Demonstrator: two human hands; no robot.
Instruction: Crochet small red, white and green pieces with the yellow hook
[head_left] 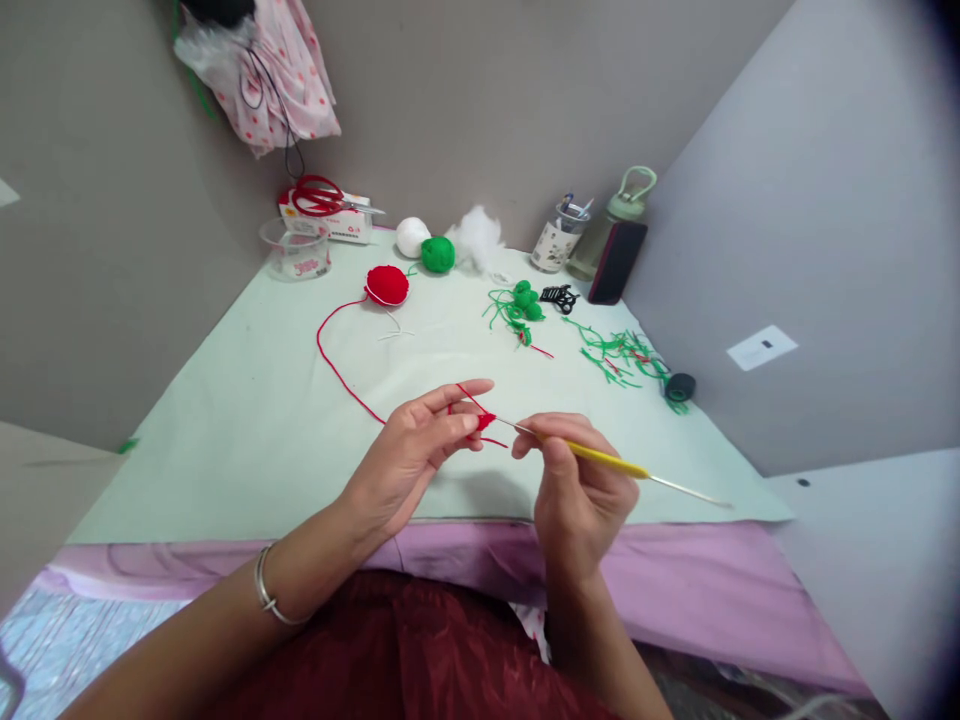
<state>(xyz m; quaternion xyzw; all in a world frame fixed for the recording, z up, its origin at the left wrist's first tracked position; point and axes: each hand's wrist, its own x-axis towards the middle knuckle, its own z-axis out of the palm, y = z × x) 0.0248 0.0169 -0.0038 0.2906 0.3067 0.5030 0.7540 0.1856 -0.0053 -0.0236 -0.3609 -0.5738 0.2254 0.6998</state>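
My left hand (420, 445) pinches a small red crochet piece (486, 421), with red yarn looped over the forefinger. The red strand (335, 370) runs back across the pale green table (247, 430) to a red yarn ball (387, 285). My right hand (577, 480) is closed on a yellow-handled crochet hook (607, 459). Its metal tip reaches into the red piece, and the tail end sticks out to the right.
At the back stand a clear tub (296, 250), a box with red scissors (324, 197), white (412, 237) and green (438, 254) yarn balls, white stuffing (478, 237), a pen cup (558, 240) and a bottle (611, 225). Green crochet bits (523, 303) and yarn scraps (619, 355) lie mid-right.
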